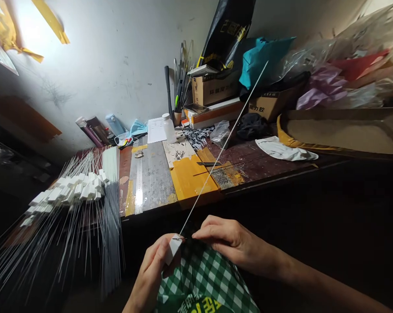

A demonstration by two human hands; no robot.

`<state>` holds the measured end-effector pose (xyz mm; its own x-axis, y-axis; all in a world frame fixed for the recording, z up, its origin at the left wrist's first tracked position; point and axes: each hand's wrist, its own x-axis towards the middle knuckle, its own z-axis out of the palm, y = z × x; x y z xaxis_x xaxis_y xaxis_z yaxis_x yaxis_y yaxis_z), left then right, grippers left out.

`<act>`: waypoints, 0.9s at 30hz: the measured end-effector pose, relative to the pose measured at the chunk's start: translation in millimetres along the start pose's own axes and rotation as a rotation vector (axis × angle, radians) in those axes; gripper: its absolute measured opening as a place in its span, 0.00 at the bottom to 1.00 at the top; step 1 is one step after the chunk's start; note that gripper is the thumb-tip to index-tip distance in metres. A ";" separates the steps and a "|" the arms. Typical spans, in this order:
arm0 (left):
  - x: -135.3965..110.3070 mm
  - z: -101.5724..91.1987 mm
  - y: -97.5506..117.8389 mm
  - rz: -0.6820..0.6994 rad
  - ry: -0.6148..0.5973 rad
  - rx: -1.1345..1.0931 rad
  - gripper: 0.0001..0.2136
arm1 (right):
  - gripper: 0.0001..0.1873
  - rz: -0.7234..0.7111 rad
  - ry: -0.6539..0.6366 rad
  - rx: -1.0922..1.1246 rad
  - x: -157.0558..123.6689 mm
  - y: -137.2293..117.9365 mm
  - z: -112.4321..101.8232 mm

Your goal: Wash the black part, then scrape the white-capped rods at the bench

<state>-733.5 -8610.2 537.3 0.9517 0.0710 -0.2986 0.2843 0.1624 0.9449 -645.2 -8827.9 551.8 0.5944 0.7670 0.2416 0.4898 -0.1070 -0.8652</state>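
My left hand [151, 274] is closed round a small white paper-like block [173, 252] fixed at the near end of a long thin white rod [222, 148]. The rod slants up and to the right over the table. My right hand [229, 241] pinches at the rod's near end, right beside the block, fingers pressed together. Both hands are low in the view, above a green and white checked cloth [206, 278] on my lap.
A fan of several similar rods with white blocks [72, 191] lies at the left of the wooden table [264, 163]. A metal ruler [138, 182], yellow tape patches [190, 178], a white bottle [168, 127], cardboard boxes [212, 89] and bags crowd the back.
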 end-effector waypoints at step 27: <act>13.0 -2.1 -29.6 0.361 0.213 0.129 0.10 | 0.12 0.165 0.173 -0.037 -8.7 5.9 19.0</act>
<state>-729.7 -8612.0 505.2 0.9516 0.3039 0.0455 -0.0370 -0.0336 0.9987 -659.5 -8823.1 536.2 0.7672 0.6176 0.1731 0.3984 -0.2474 -0.8832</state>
